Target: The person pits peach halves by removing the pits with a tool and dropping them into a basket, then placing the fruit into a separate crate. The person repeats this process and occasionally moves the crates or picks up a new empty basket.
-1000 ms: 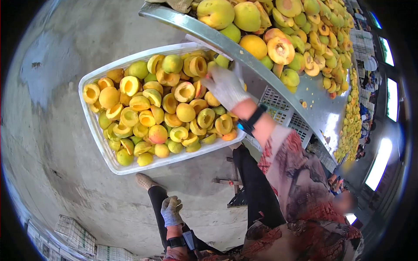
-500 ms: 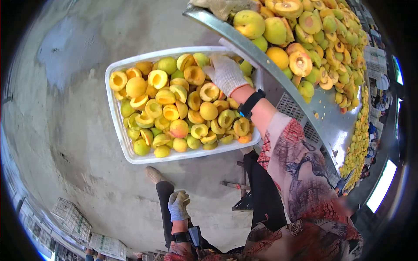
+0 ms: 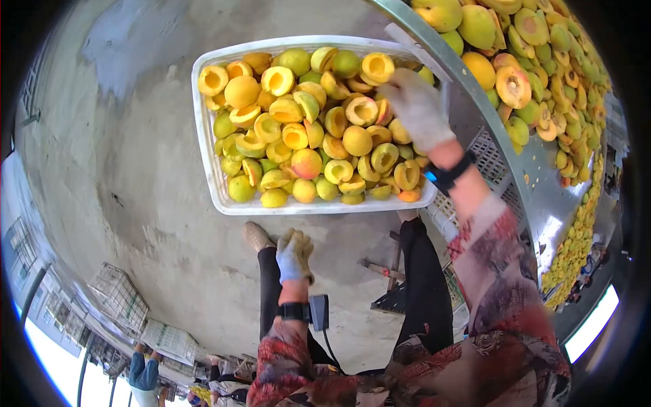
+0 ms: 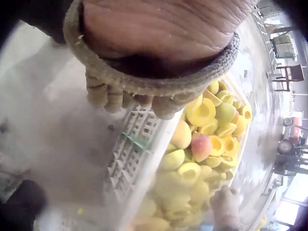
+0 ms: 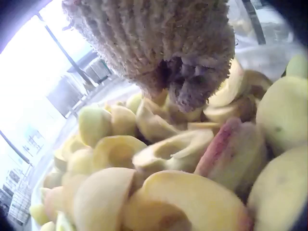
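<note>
A white plastic crate [image 3: 325, 209] is heaped with yellow-green peach halves [image 3: 277, 81], many with a pit hollow facing up. Over the crate's right part is my gloved right hand [image 3: 420, 112], blurred, its fingertips among the fruit. The right wrist view shows this hand [image 5: 159, 43] with fingers curled down close over the peach halves [image 5: 173, 149]; I cannot tell whether they hold one. My gloved left hand [image 3: 294, 254] hangs loosely curled in front of the crate, holding nothing. Its bent fingers [image 4: 114, 98] show below the glove's cuff in the left wrist view.
At the right, a metal table [image 3: 468, 85] with a raised edge bears a large pile of cut peaches [image 3: 542, 61]. Slotted white crates [image 3: 485, 159] stand beneath it. A small stool [image 3: 390, 298] is between my legs. Wire crates [image 3: 121, 292] and people are behind.
The view has shifted, so crate and table sit farther right and higher. My right hand stays over the crate's right part, moving among the fruit. The left hand remains loosely curled.
</note>
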